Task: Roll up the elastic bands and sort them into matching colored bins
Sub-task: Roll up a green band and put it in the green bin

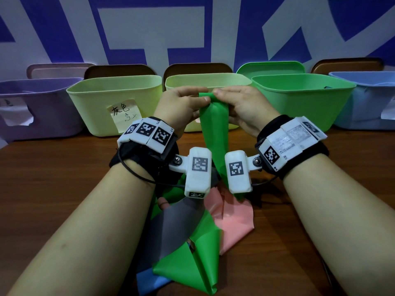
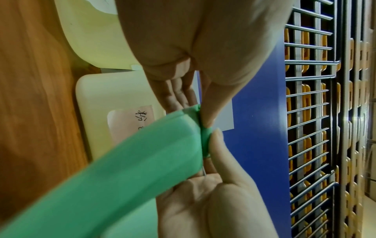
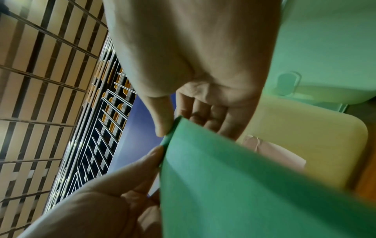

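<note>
Both hands, left hand [image 1: 184,103] and right hand [image 1: 241,105], pinch the top end of a thin, floppy green band [image 1: 213,133] above the tabletop's far edge, its tail trailing down; best gripped at that rolled end.

Smooth plastic, thin rubbery sheet, wood grain.

Pinched between both hands: green band [image 1: 214,129], thin, matt, rubbery. Below the wrists: grey band [image 1: 174,223] and pink band [image 1: 236,218], same soft sheen. Under the forearms: table [image 1: 64,178], brown wood-grain, faintly glossy. Beyond the fingers: bins [image 1: 115,103], smooth matt plastic, one bearing a paper note [image 1: 125,114].
</note>
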Available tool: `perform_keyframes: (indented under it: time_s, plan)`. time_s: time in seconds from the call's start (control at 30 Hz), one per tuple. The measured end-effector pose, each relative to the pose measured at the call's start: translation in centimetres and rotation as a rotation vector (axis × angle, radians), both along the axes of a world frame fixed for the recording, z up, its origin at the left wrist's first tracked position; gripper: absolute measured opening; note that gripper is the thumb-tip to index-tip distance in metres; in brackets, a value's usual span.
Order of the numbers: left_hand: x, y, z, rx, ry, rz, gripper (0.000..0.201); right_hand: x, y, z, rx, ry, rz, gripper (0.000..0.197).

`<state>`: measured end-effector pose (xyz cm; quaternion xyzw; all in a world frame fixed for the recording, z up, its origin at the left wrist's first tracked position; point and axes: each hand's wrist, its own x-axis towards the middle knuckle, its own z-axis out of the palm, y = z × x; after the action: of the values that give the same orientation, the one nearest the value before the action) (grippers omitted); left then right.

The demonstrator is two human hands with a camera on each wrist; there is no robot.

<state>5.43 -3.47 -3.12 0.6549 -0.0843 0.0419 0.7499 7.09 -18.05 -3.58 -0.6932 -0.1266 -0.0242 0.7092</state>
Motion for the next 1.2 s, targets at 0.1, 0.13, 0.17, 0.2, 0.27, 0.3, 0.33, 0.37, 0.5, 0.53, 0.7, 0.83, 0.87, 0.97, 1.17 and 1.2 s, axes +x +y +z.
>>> perform_keyframes:
  time_s: [0.1,0.13,0.17,0.2,0.27,0.3,0.33,0.37,0.5,0.53,0.7,0.83,0.87,0.97,1.17,1.2]
  plan:
    - [-0.19,-0.27,0.05,-0.016,0.038,-0.017,0.017,0.08,0.07,0.01,0.002,-0.040,-0.021,0.009]
    - [-0.27,-0.30,0.03,-0.009,0.044,-0.021,0.015,0.09,0.06,0.06,0.015,-0.047,-0.017,0.011]
    - [-0.26,-0.28,-0.01,-0.003,0.045,-0.016,0.013,0.08,0.08,0.12,0.026,-0.049,-0.013,0.013]
    - [-0.18,-0.23,-0.07,0.000,0.038,-0.003,0.010,0.07,0.07,0.16,0.036,-0.046,-0.006,0.015]
    - [-0.07,-0.15,-0.13,-0.006,0.011,0.018,0.007,0.06,0.12,0.17,0.043,-0.028,0.002,0.017]
    - [0.01,-0.13,-0.17,-0.006,-0.005,0.020,0.009,0.03,0.10,0.15,0.029,-0.016,0.004,0.016]
    - [0.12,-0.12,-0.21,-0.001,-0.019,0.018,0.011,0.01,0.06,0.12,0.008,-0.003,0.002,0.013]
    - [0.17,-0.14,-0.20,0.000,-0.032,0.015,0.013,-0.02,0.03,0.11,-0.013,0.007,-0.003,0.012]
    - [0.00,-0.32,-0.17,-0.033,0.024,-0.016,0.013,-0.02,-0.07,0.09,-0.034,-0.011,-0.053,0.008]
    - [-0.17,-0.38,-0.16,-0.032,0.050,-0.040,0.009,-0.06,-0.08,0.16,-0.016,-0.017,-0.054,0.008]
    - [-0.03,-0.14,-0.32,0.025,0.039,-0.057,0.009,-0.05,-0.03,0.48,0.029,-0.033,-0.034,0.011]
    - [0.19,0.10,-0.30,0.025,0.028,-0.078,0.016,-0.18,0.15,0.61,0.040,-0.053,-0.033,0.016]
    - [0.14,0.12,-0.26,0.015,0.028,-0.093,0.015,-0.25,0.15,0.67,0.037,-0.056,-0.036,0.019]
    - [-0.01,0.09,-0.20,-0.021,0.018,-0.101,0.009,-0.37,0.13,0.72,0.034,-0.063,-0.035,0.025]
    - [0.34,0.11,-0.31,-0.071,-0.014,-0.014,0.014,-0.27,-0.08,0.63,0.057,-0.008,-0.003,0.017]
    - [0.46,0.16,-0.32,-0.065,-0.020,-0.005,0.017,-0.34,-0.12,0.56,0.034,0.001,0.003,0.014]
